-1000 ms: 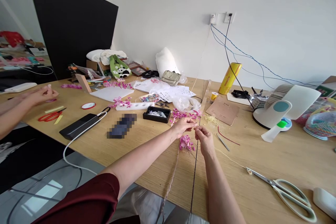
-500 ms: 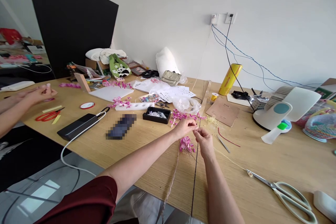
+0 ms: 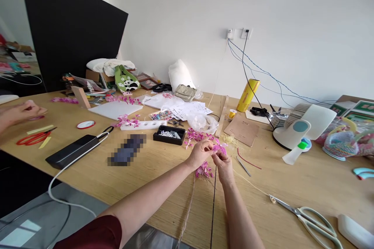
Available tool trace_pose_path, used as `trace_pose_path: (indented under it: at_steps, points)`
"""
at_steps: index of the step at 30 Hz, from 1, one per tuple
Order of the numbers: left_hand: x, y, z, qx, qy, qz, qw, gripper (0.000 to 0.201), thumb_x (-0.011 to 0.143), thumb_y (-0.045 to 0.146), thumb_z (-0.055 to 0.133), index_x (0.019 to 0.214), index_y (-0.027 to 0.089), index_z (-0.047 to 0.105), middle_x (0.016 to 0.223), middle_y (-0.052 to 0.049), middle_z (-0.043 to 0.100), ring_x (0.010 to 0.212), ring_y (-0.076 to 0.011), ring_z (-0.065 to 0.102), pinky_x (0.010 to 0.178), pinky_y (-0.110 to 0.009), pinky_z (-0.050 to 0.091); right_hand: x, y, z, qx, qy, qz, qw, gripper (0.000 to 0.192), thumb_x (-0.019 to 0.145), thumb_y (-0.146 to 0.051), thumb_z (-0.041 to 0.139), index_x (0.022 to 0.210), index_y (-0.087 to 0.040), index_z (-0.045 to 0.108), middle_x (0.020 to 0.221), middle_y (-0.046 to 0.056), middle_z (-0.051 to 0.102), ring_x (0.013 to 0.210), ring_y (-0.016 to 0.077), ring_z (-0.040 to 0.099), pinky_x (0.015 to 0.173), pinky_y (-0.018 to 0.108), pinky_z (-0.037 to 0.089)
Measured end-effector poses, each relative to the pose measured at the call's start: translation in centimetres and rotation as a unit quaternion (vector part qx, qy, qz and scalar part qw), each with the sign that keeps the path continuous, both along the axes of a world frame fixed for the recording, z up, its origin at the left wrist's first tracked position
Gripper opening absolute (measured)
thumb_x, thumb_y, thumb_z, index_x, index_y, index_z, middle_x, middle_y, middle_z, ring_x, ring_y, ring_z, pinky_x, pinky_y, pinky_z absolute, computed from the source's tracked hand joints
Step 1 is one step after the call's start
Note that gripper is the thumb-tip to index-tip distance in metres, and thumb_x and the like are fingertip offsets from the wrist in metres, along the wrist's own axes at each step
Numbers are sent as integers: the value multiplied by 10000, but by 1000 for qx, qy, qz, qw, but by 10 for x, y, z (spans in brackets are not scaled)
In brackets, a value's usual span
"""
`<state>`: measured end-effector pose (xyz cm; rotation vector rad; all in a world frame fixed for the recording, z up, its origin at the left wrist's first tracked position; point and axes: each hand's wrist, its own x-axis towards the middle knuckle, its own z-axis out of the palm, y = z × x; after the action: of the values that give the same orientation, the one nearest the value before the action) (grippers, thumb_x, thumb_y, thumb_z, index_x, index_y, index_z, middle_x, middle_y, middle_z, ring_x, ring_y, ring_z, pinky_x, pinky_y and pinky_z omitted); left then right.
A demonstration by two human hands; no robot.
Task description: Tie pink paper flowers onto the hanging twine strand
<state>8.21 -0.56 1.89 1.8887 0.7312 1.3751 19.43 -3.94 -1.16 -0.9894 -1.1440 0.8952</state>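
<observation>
Head view: left hand [image 3: 200, 152] and right hand [image 3: 222, 162] pinch pink flower sprig [image 3: 218, 148] between fingertips.

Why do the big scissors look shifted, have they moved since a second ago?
No. The scissors lie the same way beside the fan; only the camera turned.

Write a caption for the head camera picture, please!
Left hand and right hand pinch pink flowers above a wooden table.

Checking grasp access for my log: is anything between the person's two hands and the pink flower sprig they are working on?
Nothing visible: the left hand and right hand both already pinch the pink flower sprig above the light wooden table.
</observation>
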Motion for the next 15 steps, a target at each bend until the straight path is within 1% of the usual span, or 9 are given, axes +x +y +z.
trace_pose_path:
  at_steps: [4,6,10,13,15]
  points:
    - [-5,0,1,-13,-4,-9,1000,170,682,176,616,568,153,493,740,-27,567,749,-144,529,674,-246,395,0,1,-2,1,-13,5,1000,203,651,-365,652,749,-188,639,636,-1,576,586,130,468,550,251,371]
    - [-7,1,-2,-43,-10,-4,999,159,669,190,629,582,152,502,713,-18,562,712,-137,524,647,-242,400,0,1,-2,0,-28,14,1000,201,664,-366,647,750,-185,634,659,7,588,602,134,480,563,251,376]
    - [-10,3,-11,-133,-48,-9,990,137,668,225,628,614,152,525,618,9,541,596,-116,514,589,-237,412,-1,-2,-1,-7,-84,18,996,185,705,-368,614,707,-183,613,581,-19,531,510,98,404,489,224,313]
    - [-14,3,-15,-172,-78,-20,982,126,660,219,628,615,152,531,619,7,568,614,-123,546,621,-248,439,-3,-4,-2,-11,-139,14,990,184,736,-367,581,727,-184,601,524,-40,467,458,83,336,447,218,258]
    - [-17,3,-15,-194,-86,-16,977,128,651,218,631,610,152,530,617,5,574,618,-128,558,628,-253,452,-4,-5,-3,-9,-190,-1,982,184,759,-358,553,716,-182,588,489,-51,421,440,79,318,440,215,249]
